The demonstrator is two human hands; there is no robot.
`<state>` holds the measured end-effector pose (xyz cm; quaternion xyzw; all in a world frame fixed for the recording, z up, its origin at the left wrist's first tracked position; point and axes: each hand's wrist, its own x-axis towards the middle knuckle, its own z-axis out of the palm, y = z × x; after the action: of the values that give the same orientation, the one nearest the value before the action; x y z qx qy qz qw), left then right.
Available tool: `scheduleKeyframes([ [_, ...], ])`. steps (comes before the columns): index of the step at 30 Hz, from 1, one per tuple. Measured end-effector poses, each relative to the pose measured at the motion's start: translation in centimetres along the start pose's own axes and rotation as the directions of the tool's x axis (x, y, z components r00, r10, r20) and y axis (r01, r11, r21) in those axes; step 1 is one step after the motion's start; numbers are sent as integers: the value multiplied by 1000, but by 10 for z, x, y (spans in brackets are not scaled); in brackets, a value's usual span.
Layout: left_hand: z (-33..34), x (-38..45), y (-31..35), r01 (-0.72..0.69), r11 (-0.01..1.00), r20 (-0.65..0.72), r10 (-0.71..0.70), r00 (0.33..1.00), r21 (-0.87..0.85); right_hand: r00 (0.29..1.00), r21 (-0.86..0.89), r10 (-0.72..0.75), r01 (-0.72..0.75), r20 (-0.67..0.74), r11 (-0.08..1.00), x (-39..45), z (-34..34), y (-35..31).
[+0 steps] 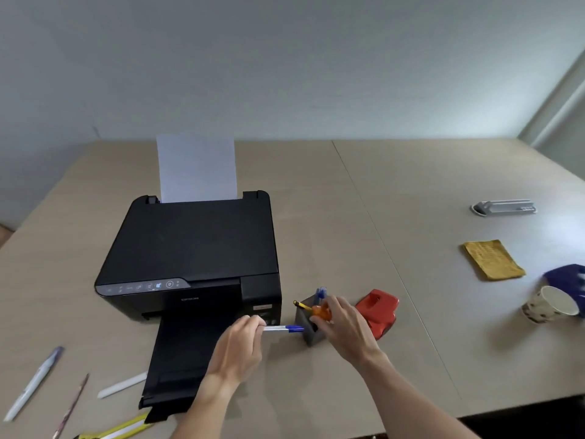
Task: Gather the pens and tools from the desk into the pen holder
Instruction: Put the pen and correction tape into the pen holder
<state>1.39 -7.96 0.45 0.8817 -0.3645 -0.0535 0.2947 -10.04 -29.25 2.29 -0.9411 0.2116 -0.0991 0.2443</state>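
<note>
A dark grey pen holder stands on the desk right of the printer, with blue pens and a yellow pencil sticking out. My right hand is over the holder, gripping an orange-handled tool at its opening. My left hand holds a white pen with a blue cap, tip pointing at the holder. At the desk's near left lie a white pen, a thin dark pencil, a white stick and a yellow cutter.
A black printer with paper and its tray extended fills the left middle. A red hole punch sits just right of the holder. Far right: a yellow cloth, a paper cup, a blue object and a grey socket box.
</note>
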Motion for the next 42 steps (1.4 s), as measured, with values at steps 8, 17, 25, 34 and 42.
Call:
scheduleKeyframes([
  [8, -10, 14, 28, -84, 996, -91, 80, 993, -40, 994, 145, 107, -111, 35, 983, -5, 3, 9],
  [17, -2, 45, 56, -157, 987, -63, 154, 986, -40, 967, -41, 244, -241, 80, 970, -39, 18, 23],
  [25, 19, 47, 73, -149, 983, 83, 158, 984, -109, 841, -139, 420, -396, 340, 907, -64, 24, 27],
  [34, 13, 51, 75, -100, 958, 42, 116, 992, -268, 796, -139, 446, -428, 409, 893, -59, 41, 5],
  [42, 38, 67, 78, -406, 906, 136, 390, 911, 123, 792, -147, 457, -436, 404, 888, -55, 45, -10],
])
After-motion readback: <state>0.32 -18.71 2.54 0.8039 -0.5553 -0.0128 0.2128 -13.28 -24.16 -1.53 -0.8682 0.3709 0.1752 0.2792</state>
